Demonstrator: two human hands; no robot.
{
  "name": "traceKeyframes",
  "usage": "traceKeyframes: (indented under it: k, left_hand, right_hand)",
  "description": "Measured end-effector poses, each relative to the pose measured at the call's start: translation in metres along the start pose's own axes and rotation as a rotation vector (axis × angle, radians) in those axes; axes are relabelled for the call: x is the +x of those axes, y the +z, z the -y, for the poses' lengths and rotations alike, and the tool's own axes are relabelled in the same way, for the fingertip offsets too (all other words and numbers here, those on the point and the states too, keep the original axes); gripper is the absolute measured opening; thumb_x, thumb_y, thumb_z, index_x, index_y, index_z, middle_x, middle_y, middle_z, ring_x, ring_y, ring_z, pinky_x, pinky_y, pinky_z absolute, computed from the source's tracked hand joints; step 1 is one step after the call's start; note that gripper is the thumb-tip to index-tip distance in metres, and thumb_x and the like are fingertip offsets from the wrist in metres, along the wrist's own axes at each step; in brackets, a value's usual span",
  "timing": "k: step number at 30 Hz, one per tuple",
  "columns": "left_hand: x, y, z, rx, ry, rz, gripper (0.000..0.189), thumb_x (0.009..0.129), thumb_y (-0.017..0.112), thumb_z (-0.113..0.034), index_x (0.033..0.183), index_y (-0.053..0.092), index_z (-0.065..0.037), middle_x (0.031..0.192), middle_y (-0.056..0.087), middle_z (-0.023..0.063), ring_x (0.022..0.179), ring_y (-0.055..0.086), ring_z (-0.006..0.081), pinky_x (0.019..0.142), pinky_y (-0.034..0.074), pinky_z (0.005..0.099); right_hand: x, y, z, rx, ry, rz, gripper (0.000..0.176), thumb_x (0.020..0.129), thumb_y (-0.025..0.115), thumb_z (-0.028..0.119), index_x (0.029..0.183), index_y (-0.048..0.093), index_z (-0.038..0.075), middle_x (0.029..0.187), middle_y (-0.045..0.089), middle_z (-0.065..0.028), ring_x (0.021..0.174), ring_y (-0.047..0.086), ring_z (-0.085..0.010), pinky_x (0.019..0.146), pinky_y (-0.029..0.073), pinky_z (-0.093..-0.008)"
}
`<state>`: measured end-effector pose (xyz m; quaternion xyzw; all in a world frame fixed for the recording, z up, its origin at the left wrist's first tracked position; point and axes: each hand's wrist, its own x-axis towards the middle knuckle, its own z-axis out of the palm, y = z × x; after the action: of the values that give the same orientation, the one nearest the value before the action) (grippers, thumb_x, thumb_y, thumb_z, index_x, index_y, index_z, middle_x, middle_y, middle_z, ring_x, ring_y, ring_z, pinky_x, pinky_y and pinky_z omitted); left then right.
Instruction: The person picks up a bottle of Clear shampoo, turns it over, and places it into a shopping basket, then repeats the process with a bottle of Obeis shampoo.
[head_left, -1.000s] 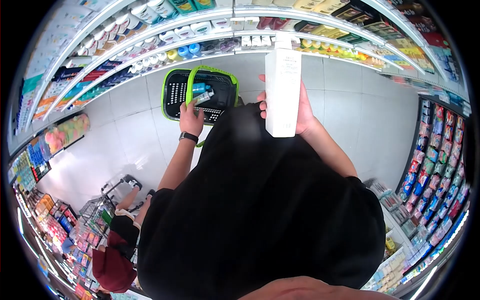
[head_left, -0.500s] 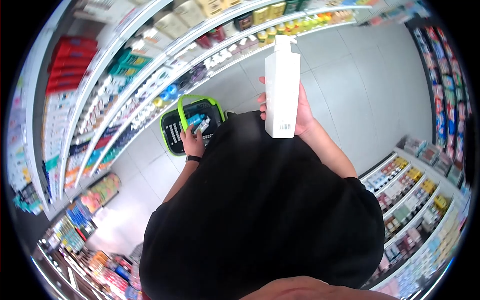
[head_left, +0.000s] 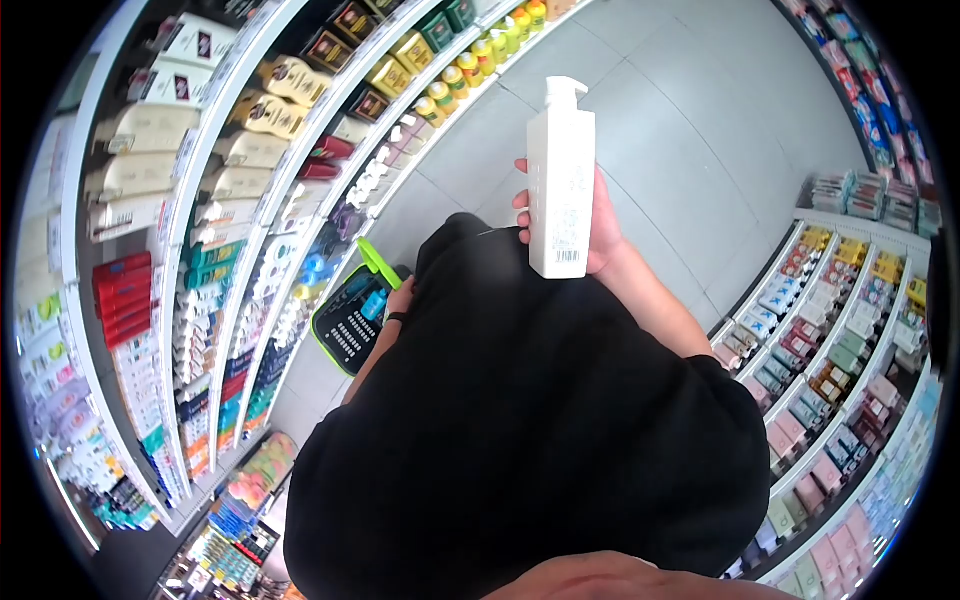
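Note:
My right hand [head_left: 606, 222] is wrapped round a tall white pump bottle [head_left: 562, 190], held upright with its pump at the top. Small print and a barcode show on the side facing me. At my left side, my left hand [head_left: 401, 296] is closed at the green handle [head_left: 378, 263] of a black shopping basket [head_left: 338, 322] with a green rim. Its fingers are partly hidden by the handle and my black clothing. A blue bottle [head_left: 374, 304] lies inside the basket.
Long shelves [head_left: 270, 190] of bottles and boxes curve along my left, close to the basket. Lower display shelves [head_left: 830, 350] with small packages stand on the right. Grey tiled floor [head_left: 670, 130] stretches ahead. Another packed rack [head_left: 850, 80] is at the far right.
The view has turned relative to the shelves. The basket and my left hand now sit lower and more behind my clothing, hiding a white item seen earlier. The pump bottle stays in my right hand.

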<state>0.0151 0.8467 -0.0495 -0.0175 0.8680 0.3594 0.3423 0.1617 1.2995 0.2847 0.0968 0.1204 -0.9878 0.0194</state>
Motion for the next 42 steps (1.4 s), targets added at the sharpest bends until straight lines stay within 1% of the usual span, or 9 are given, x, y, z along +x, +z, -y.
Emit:
traceKeyframes:
  k: [3,5,6,8,9,22,31,33,42]
  left_hand:
    - [0.061,0.015,0.042,0.357,0.15,0.144,0.051,0.093,0.061,-0.053,0.096,0.074,-0.004,0.09,0.074,0.0083,0.088,0.07,0.0214,0.077,0.052,0.0349]
    - [0.073,0.016,0.032,0.127,-0.157,0.119,0.051,0.093,0.062,-0.051,0.103,0.073,-0.003,0.089,0.073,0.0125,0.091,0.07,0.0252,0.082,0.052,0.0354]
    - [0.079,0.015,0.027,0.15,-0.15,0.136,0.051,0.093,0.062,-0.051,0.103,0.073,-0.003,0.089,0.073,0.0125,0.091,0.07,0.0252,0.082,0.052,0.0354]
    - [0.088,0.014,0.002,0.031,-0.404,0.18,0.043,0.092,0.065,-0.031,0.12,0.065,0.001,0.106,0.07,0.0186,0.104,0.067,0.0326,0.092,0.051,0.0383]
    - [0.092,0.015,-0.011,0.029,-0.431,0.196,0.043,0.092,0.065,-0.031,0.12,0.064,0.001,0.106,0.07,0.0187,0.105,0.067,0.0327,0.092,0.051,0.0384]
    - [0.158,0.056,-0.143,0.064,-0.401,0.246,0.043,0.091,0.065,-0.027,0.123,0.062,0.001,0.11,0.069,0.0196,0.107,0.065,0.0341,0.094,0.05,0.0392]
    - [0.196,0.075,-0.207,-0.006,-0.433,0.163,0.043,0.09,0.065,-0.024,0.125,0.06,0.002,0.112,0.068,0.0202,0.109,0.064,0.035,0.095,0.049,0.0398]
    - [0.198,0.076,-0.221,-0.019,-0.433,0.136,0.043,0.09,0.065,-0.023,0.125,0.06,0.002,0.112,0.067,0.0204,0.109,0.064,0.0352,0.095,0.049,0.04]
    - [0.19,0.1,-0.296,-0.02,-0.447,0.016,0.044,0.089,0.064,-0.02,0.127,0.058,0.002,0.115,0.066,0.021,0.111,0.063,0.0362,0.096,0.049,0.0406]
  right_hand:
    - [-0.011,-0.012,0.019,0.01,-0.046,-0.014,0.086,0.097,0.022,0.076,0.148,0.041,0.009,0.113,0.066,-0.0171,0.095,0.07,-0.0266,0.084,0.059,-0.0427]
    - [-0.017,-0.019,0.03,0.025,-0.104,-0.034,0.086,0.097,0.022,0.076,0.148,0.041,0.008,0.112,0.067,-0.0169,0.094,0.07,-0.0263,0.084,0.06,-0.0425]
    - [-0.019,-0.022,0.036,0.04,-0.133,-0.032,0.086,0.097,0.023,0.076,0.148,0.041,0.008,0.113,0.067,-0.017,0.095,0.07,-0.0261,0.084,0.06,-0.0425]
    - [-0.024,-0.025,0.048,0.061,-0.188,-0.043,0.086,0.097,0.023,0.076,0.148,0.041,0.008,0.113,0.067,-0.0171,0.095,0.07,-0.0259,0.084,0.06,-0.0424]
    - [-0.027,-0.025,0.055,0.061,-0.207,-0.084,0.085,0.097,0.024,0.074,0.148,0.039,0.007,0.111,0.065,-0.0173,0.094,0.069,-0.0262,0.083,0.059,-0.0426]
    - [0.02,-0.029,0.201,0.082,-0.426,-0.228,0.087,0.096,0.028,0.077,0.146,0.04,0.008,0.107,0.066,-0.0174,0.091,0.068,-0.0259,0.08,0.059,-0.0424]
    - [0.135,-0.03,0.309,-0.045,-0.257,-0.261,0.078,0.1,0.028,0.068,0.146,0.039,0.007,0.109,0.064,-0.0146,0.091,0.066,-0.0252,0.082,0.057,-0.0428]
    - [0.155,-0.033,0.325,0.019,-0.212,-0.243,0.083,0.098,0.023,0.074,0.145,0.042,0.008,0.109,0.066,-0.0169,0.092,0.068,-0.0273,0.083,0.058,-0.0425]
    - [0.249,-0.074,0.399,0.115,0.117,-0.027,0.08,0.1,0.025,0.071,0.147,0.04,0.008,0.115,0.064,-0.0207,0.099,0.069,-0.0291,0.085,0.058,-0.0426]
